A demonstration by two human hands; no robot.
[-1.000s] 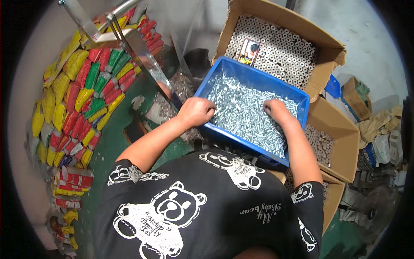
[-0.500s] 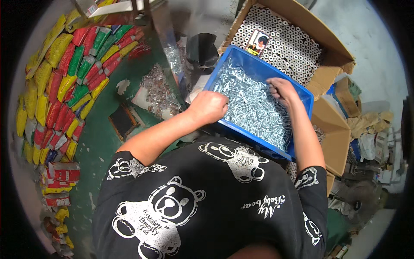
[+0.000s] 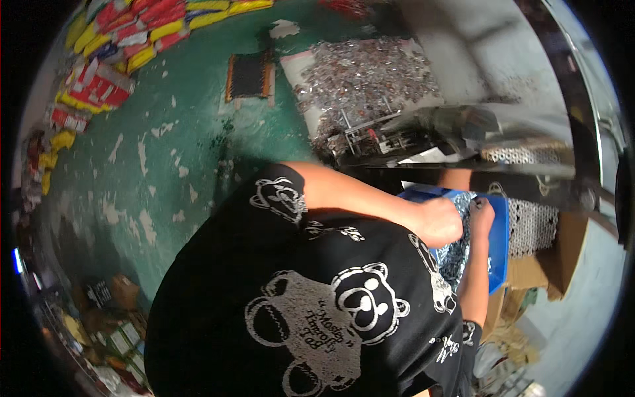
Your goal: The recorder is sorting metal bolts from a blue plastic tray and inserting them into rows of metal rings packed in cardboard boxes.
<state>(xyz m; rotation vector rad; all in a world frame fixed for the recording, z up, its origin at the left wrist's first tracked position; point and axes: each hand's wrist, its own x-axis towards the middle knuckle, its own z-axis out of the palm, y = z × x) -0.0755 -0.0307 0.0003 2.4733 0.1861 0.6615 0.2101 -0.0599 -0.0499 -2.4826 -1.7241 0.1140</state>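
The blue plastic bin stands at the right of the head view, holding a heap of small shiny metal pieces that look like screws or bolts. My left hand is closed in a fist over the bin's left side; whatever it may hold is hidden. Close by, my right hand hovers over the heap with its fingers curled together. A small dark spot shows at its fingertips, too blurred to name.
Beyond the bin, a cardboard box holds rows of pale round pieces. A sheet piled with small metal parts lies on the green floor near a black mat. Colourful sacks are stacked far left.
The view has swung left, so the bin and both hands now appear farther right and more floor shows. Both hands stay closed at the bin and look nearer each other.
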